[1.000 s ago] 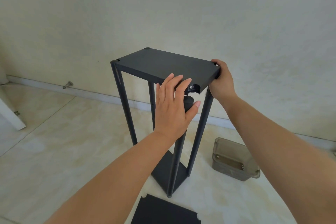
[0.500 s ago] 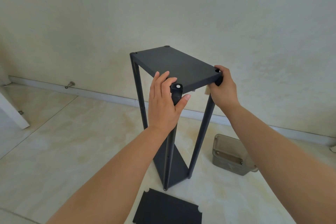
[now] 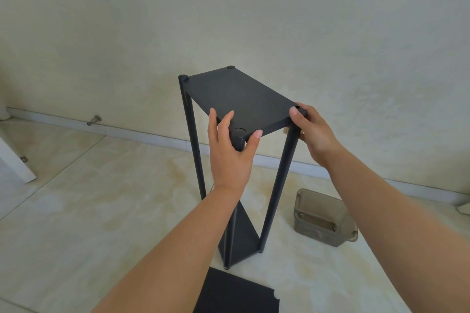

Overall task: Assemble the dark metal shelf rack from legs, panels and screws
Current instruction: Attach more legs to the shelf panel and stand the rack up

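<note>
The dark shelf rack point(image 3: 236, 150) stands upright on the floor point(image 3: 89, 211). A spare panel point(image 3: 236, 295) lies at six o'clock, a plastic box point(image 3: 323, 218) (translucent) at four. Left hand point(image 3: 230, 155) curls round the near leg point(image 3: 237, 143); right hand point(image 3: 315, 134) grips the top panel point(image 3: 236, 99) corner.

A plain cream wall point(image 3: 254, 20) fills the upper half of the frame, faintly mottled and evenly lit by soft daylight. Along its foot runs a pale skirting board point(image 3: 142, 132), sloping down toward the right. A metal door stopper point(image 3: 93, 119) sticks out at the left. The floor point(image 3: 89, 206) is glossy beige marbled tile. At the far left edge leans a white door or panel point(image 3: 12, 160).
</note>
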